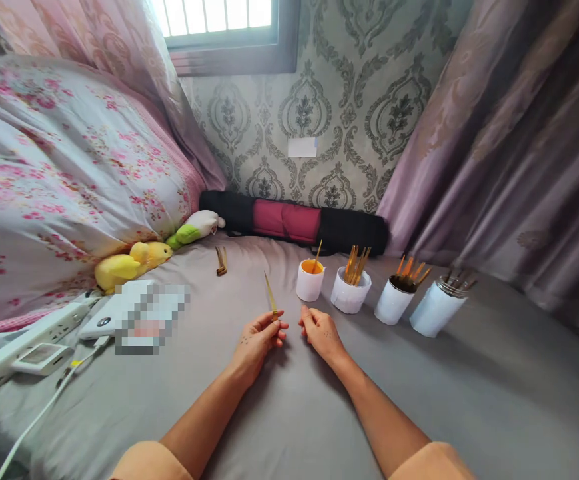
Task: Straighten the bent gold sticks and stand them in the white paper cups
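My left hand [260, 337] rests on the grey bedsheet [469, 400] and pinches a thin golden stick [270, 295] by its lower end, so the stick points up and away. My right hand [319, 329] lies just to its right, fingers curled together, with nothing visible in them. Beyond the hands stand several white cups in a row: one with an orange inside and a single stick [310, 279], one holding a bunch of golden sticks [350, 288], one with orange-tipped sticks [394, 299], and one with dark sticks [436, 307].
A small golden clip-like piece [221, 261] lies on the sheet farther back. A black and red roll [294, 223] lies against the wall. Plush toys [134, 261], a power strip [14, 350], a white device and cables sit at left by the floral quilt.
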### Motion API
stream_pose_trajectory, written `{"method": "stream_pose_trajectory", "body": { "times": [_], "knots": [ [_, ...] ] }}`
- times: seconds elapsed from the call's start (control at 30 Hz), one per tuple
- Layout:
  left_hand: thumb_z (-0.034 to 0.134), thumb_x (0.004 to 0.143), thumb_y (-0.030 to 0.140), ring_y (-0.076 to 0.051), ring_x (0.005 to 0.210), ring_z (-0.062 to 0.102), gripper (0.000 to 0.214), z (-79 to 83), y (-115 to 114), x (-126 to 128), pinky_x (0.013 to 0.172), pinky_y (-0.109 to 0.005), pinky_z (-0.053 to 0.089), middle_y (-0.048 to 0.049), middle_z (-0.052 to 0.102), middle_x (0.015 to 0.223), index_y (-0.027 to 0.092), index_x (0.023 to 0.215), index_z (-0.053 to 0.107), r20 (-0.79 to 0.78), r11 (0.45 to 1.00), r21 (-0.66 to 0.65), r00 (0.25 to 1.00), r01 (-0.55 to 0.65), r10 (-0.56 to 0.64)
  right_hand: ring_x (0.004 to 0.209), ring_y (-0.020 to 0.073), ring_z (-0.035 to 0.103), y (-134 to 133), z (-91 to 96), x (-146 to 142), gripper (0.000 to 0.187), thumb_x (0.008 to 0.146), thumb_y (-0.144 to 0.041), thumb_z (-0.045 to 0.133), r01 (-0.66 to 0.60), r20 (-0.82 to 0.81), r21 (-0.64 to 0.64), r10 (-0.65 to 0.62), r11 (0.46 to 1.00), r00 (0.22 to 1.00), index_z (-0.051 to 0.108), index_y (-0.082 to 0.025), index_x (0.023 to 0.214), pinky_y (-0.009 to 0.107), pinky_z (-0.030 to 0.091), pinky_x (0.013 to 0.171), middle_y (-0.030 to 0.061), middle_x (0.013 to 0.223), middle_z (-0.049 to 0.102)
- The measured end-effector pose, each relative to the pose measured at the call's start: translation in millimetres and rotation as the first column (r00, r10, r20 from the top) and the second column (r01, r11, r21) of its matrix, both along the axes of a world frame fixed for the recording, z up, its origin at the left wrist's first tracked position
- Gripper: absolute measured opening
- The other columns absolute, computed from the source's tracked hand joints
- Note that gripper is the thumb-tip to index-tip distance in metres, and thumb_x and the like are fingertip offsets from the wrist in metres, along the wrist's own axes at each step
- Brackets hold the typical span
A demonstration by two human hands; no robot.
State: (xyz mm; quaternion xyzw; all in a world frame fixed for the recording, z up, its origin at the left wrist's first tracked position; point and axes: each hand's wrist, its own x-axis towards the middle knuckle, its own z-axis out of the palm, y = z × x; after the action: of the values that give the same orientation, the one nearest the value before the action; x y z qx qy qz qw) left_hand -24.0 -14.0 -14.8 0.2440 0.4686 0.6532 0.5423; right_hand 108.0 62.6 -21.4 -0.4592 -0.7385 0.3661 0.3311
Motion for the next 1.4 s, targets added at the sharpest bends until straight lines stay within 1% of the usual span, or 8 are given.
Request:
{"method": "stream_pose_trajectory", "body": {
  "times": [0.2,0.47,0.6,0.77,0.93,1.17,1.3,1.4],
  "knots": [
    [0.068,0.064,0.026,-0.008,0.058,0.054,0.039,2.2,-4.8,3.0,0.052,-0.019,0.043,-0.0069,0.064,0.078,0.012,0.100,0.062,-0.062,0.999,0.035,0.998,0.011,-0.009,0.045,0.0087,0.048,-0.4,0.1,2.1,0.049,0.084,-0.051,0.030,-0.073,-0.005,-0.016,0.073,0.997,0.997,0.060,-0.014,0.070,0.020,0.034,0.048,0.0005,0.054,0.056],
    [0.067,0.063,0.030,-0.009,0.058,0.052,0.036,12.5,-12.9,7.6,0.051,-0.019,0.041,-0.0054,0.063,0.075,0.014,0.095,0.065,-0.183,0.998,0.065,0.983,0.027,-0.015,0.046,0.0071,0.047,-1.9,1.3,3.0,0.044,0.083,-0.049,0.036,-0.130,-0.040,-0.069,0.128,0.989,0.991,0.062,-0.014,0.079,0.018,0.033,0.045,-0.0003,0.057,0.056],
    [0.066,0.063,0.032,-0.010,0.056,0.052,0.033,13.8,-14.1,10.1,0.050,-0.020,0.041,-0.0048,0.063,0.071,0.015,0.092,0.068,-0.261,0.995,0.091,0.965,0.048,-0.022,0.044,0.0061,0.045,-2.8,4.7,3.2,0.042,0.083,-0.048,0.038,-0.165,-0.083,-0.105,0.156,0.981,0.984,0.061,-0.014,0.080,0.017,0.033,0.042,-0.0014,0.057,0.054],
    [0.065,0.064,0.032,-0.010,0.055,0.051,0.033,13.0,-13.2,11.4,0.048,-0.020,0.040,-0.0041,0.062,0.068,0.016,0.092,0.069,-0.333,0.992,0.100,0.942,0.071,-0.034,0.041,0.0053,0.042,-3.0,9.0,2.0,0.040,0.083,-0.049,0.038,-0.200,-0.145,-0.130,0.181,0.971,0.973,0.060,-0.014,0.082,0.017,0.033,0.039,-0.0024,0.057,0.051],
    [0.064,0.064,0.032,-0.011,0.056,0.051,0.033,9.8,-12.4,12.1,0.049,-0.020,0.040,-0.0039,0.062,0.067,0.016,0.093,0.069,-0.366,0.992,0.092,0.929,0.088,-0.049,0.041,0.0049,0.040,-6.2,20.2,-1.7,0.039,0.082,-0.048,0.040,-0.215,-0.236,-0.153,0.176,0.965,0.956,0.058,-0.014,0.079,0.017,0.032,0.040,-0.0039,0.053,0.046],
    [0.063,0.066,0.034,-0.012,0.057,0.051,0.032,9.1,-16.1,15.0,0.051,-0.021,0.040,-0.0037,0.062,0.068,0.019,0.093,0.069,-0.458,0.986,0.096,0.886,0.133,-0.075,0.036,0.0042,0.032,-9.7,38.6,-1.7,0.041,0.080,-0.052,0.041,-0.234,-0.393,-0.231,0.129,0.944,0.911,0.056,-0.014,0.079,0.018,0.025,0.035,-0.0061,0.048,0.042],
    [0.062,0.065,0.033,-0.012,0.058,0.051,0.030,10.4,-17.6,17.5,0.053,-0.021,0.040,-0.0028,0.062,0.066,0.019,0.091,0.070,-0.515,0.982,0.104,0.853,0.158,-0.083,0.033,0.0038,0.029,-11.7,47.8,-0.6,0.042,0.080,-0.052,0.041,-0.249,-0.416,-0.268,0.121,0.931,0.901,0.057,-0.013,0.078,0.018,0.021,0.033,-0.0073,0.045,0.039],
    [0.062,0.066,0.032,-0.012,0.057,0.049,0.029,9.7,-17.4,19.2,0.054,-0.021,0.040,-0.0024,0.061,0.066,0.019,0.090,0.070,-0.548,0.978,0.115,0.833,0.173,-0.083,0.032,0.0037,0.028,-13.1,52.8,0.1,0.042,0.080,-0.051,0.042,-0.272,-0.428,-0.255,0.144,0.928,0.892,0.059,-0.013,0.077,0.019,0.021,0.033,-0.0076,0.044,0.038]
  ]
}}
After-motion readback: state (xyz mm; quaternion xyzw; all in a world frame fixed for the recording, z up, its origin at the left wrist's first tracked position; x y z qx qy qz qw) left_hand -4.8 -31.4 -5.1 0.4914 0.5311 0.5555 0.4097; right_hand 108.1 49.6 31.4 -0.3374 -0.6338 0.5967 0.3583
